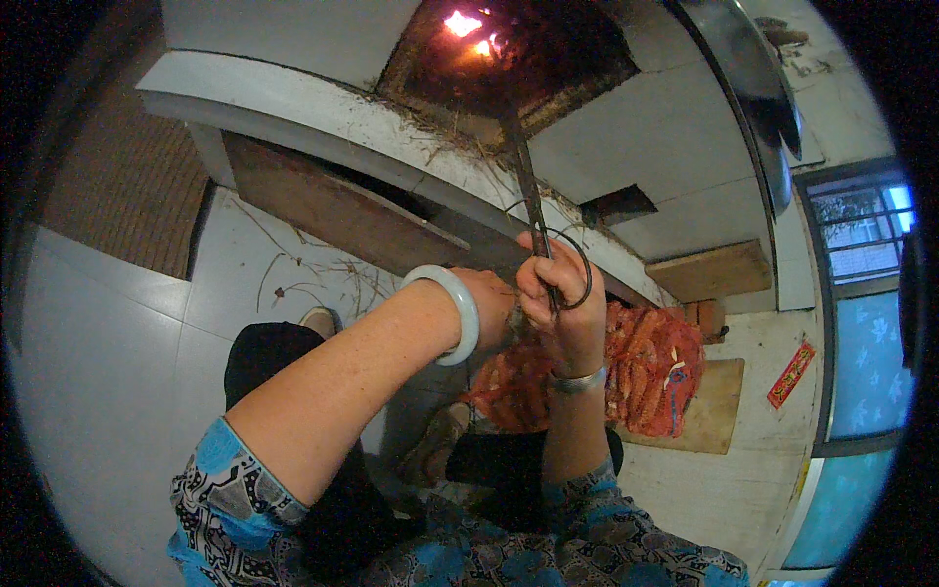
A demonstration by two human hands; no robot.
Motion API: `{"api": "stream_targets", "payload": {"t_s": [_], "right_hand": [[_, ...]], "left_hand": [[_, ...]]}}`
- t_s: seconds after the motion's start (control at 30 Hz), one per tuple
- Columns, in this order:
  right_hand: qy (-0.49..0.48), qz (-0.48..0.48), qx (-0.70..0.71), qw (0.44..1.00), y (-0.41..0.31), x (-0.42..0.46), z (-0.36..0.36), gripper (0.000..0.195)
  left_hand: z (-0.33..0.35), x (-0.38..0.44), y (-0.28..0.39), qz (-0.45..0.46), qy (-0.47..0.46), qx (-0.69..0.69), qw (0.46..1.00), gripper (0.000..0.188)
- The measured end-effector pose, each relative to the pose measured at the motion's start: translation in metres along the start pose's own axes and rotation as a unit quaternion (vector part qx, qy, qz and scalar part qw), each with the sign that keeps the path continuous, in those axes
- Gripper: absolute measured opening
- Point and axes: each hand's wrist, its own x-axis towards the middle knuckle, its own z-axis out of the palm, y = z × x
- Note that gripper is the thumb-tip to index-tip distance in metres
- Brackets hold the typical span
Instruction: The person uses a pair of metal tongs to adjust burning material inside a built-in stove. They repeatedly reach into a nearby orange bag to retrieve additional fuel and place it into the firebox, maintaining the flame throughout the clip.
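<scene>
My right hand (561, 286) is closed around the ring-handled end of long dark iron fire tongs (530, 176). Their shaft runs up over the white ledge, and the far end disappears into the dark mouth of a stove (561, 62). Flames (473, 33) burn inside it. Beside the tongs' handle is my left hand (488, 301), with a pale bangle at the wrist. Its fingers are mostly hidden, so I cannot see whether it grips anything. Below both hands lies a red mesh sack (649, 374) full of lumpy pieces.
Dry straw and twigs litter the ledge (293, 99) and the tiled floor (132, 352). A brown board (337, 202) leans under the ledge. To the right are a wooden block (708, 270), bricks (704, 319) and a flat board (722, 411) against the wall.
</scene>
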Motion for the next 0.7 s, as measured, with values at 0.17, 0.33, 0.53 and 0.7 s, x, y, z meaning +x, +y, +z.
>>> {"api": "stream_targets", "payload": {"t_s": [0.17, 0.33, 0.53, 0.7], "right_hand": [[0.014, 0.048, 0.032, 0.998, 0.0, 0.011, 0.004, 0.037], [0.017, 0.069, 0.017, 0.997, 0.0, 0.026, 0.008, 0.033], [0.005, 0.065, 0.037, 0.997, 0.003, 0.034, 0.011, 0.033], [0.007, 0.068, 0.042, 0.997, 0.003, 0.035, 0.013, 0.034]], "left_hand": [[0.003, 0.002, -0.003, 0.019, 0.015, 0.007, 1.0, 0.03], [0.004, 0.003, -0.003, 0.019, 0.014, -0.006, 1.0, 0.029], [0.001, 0.003, -0.002, 0.015, 0.004, -0.005, 1.0, 0.028], [0.002, 0.002, -0.002, 0.006, 0.009, -0.012, 1.0, 0.028]]}}
